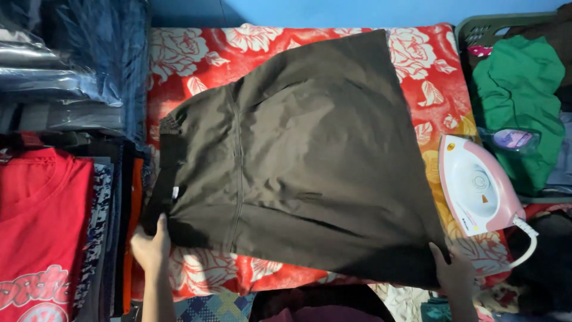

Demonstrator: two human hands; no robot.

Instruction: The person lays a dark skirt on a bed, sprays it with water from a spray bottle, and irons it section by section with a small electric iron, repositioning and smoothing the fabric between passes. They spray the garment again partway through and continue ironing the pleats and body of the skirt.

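- Red floral cloth (pixel 196 65) covers the work surface, white rose pattern on red, running from 9 to 3 o'clock; a plain blue wall stands at 12 o'clock.
- Dark brown skirt (pixel 304 161), spread flat across the cloth at centre, waistband toward 9 o'clock, hem flaring toward 3 o'clock; a seam runs down the panel near the waist end.
- Left hand (pixel 152 244), at 8 o'clock, fingers closed on the skirt's waistband corner, thumb lying on top of the fabric.
- Right hand (pixel 456 274), at 4 o'clock, fingers pinching the skirt's hem corner, thumb on top; the other fingers are tucked under the fabric and hidden.
- Pink and white iron (pixel 476 188), at 3 o'clock, lying on the cloth just beside the skirt's hem edge, white cord trailing toward 4 o'clock.
- Green garment (pixel 518 89), at 2 o'clock, heaped in a green basket (pixel 476 24).
- Small bottle (pixel 513 140), clear with a purple label, lying on the green garment just beyond the iron.
- Red printed shirt (pixel 39 232), at 8 o'clock, on top of a folded stack.
- Bagged clothes (pixel 71 65), at 10 o'clock, stacked in clear plastic.
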